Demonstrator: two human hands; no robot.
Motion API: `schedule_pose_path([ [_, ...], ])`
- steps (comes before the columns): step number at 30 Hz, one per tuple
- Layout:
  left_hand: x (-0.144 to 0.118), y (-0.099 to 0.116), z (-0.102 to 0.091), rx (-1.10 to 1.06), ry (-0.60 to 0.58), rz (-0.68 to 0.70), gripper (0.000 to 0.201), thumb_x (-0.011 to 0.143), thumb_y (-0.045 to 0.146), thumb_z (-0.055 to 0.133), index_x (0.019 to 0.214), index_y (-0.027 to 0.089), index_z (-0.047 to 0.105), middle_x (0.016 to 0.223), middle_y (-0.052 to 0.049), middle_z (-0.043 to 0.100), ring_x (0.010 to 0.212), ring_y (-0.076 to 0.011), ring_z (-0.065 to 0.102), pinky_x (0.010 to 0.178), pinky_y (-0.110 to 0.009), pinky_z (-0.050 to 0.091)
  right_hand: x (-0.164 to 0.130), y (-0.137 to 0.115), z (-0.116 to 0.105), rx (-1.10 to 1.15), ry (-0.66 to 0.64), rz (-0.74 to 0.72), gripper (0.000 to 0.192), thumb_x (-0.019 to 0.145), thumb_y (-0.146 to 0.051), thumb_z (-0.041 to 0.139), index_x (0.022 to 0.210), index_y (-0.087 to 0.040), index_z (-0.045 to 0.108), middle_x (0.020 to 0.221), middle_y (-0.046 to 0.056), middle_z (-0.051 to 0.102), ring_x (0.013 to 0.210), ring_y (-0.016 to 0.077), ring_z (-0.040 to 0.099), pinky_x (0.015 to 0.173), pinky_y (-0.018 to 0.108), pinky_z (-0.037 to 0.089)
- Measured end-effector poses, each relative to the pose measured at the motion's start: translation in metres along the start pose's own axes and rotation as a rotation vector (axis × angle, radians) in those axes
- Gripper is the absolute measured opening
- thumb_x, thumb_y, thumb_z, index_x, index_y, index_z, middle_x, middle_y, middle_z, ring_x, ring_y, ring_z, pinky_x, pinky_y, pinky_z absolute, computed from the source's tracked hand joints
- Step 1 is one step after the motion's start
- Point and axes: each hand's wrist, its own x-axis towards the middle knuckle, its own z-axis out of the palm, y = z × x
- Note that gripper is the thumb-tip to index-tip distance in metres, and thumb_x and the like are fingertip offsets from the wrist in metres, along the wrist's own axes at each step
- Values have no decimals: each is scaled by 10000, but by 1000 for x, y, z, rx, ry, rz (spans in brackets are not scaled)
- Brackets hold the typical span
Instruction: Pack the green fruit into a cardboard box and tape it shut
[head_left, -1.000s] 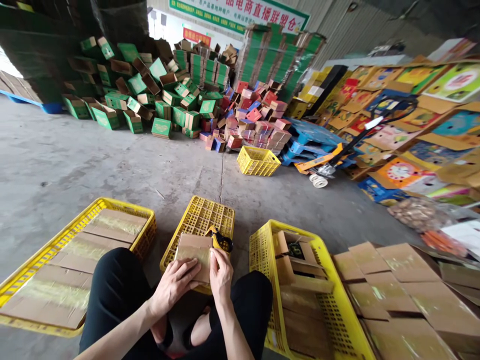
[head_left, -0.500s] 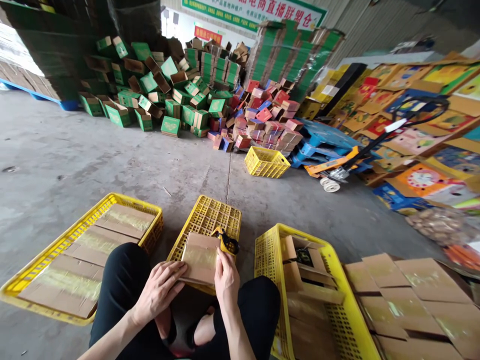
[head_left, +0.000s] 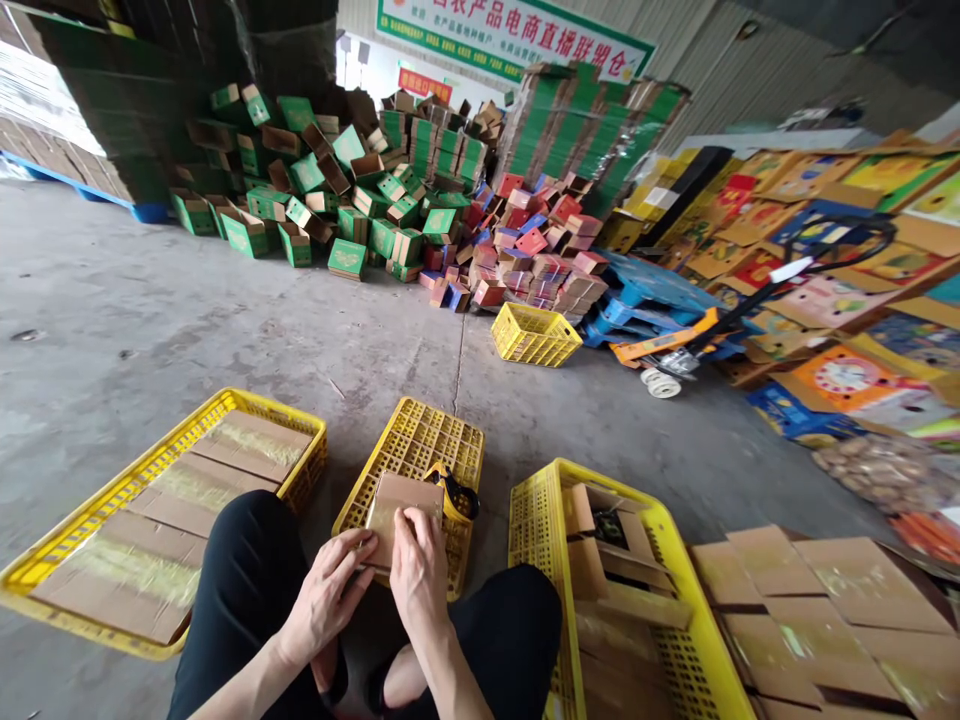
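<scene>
A small cardboard box (head_left: 409,490) with a strip of clear yellowish tape lies on an upturned yellow plastic crate (head_left: 424,432) between my knees. My left hand (head_left: 328,592) grips the box's near left edge, fingers bent together. Over the near part of the box top, my right hand (head_left: 420,570) has its fingers bunched and pressed onto the cardboard. What its fingertips touch underneath is partly hidden. Just beyond the box's right side, a yellow and black tape dispenser (head_left: 455,492) rests on the same crate.
A yellow crate (head_left: 319,425) at left holds taped cardboard boxes. The right crate (head_left: 536,525) contains boxes, one with open flaps. More taped boxes (head_left: 817,610) lie farther right. Ahead are another yellow crate (head_left: 536,335), a pallet jack (head_left: 675,355) and piled green cartons (head_left: 349,258).
My right hand has moved left from the box's right edge onto its top. My left hand stays at the left edge. The view has tilted slightly upward.
</scene>
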Motion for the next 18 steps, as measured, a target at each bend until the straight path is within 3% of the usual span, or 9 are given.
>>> schedule_pose_path([
  [6,4,-3,-6,14,-2,36,298,1040,348,598,1302,256,706,1289,-115,722,1182,-260,706,999,-388,607,16,-22,1,-30,-109,-64,354,1016,-118,469,1250,-238,706,1023,93,684,920,260,625,784,381,559],
  [10,-3,-8,-10,38,-36,103,305,1058,353,576,1325,270,697,1284,-101,727,1190,-259,704,1012,-395,593,8,-27,-7,20,-113,-71,365,1006,-94,477,1236,-259,706,1011,71,690,951,241,634,830,355,566],
  [14,-4,-10,-10,57,-37,131,310,1069,337,558,1346,259,674,1292,-88,729,1182,-243,704,1030,-398,577,-8,-20,-17,15,-82,-47,417,992,-75,494,1313,-266,679,1087,68,715,984,241,651,876,373,572],
  [18,3,-7,-13,71,-40,103,299,1062,380,562,1308,269,691,1281,-87,733,1169,-253,706,987,-404,590,-23,2,-25,-57,1,58,379,1041,-186,500,1368,-270,672,1202,97,721,1052,274,680,931,439,581],
])
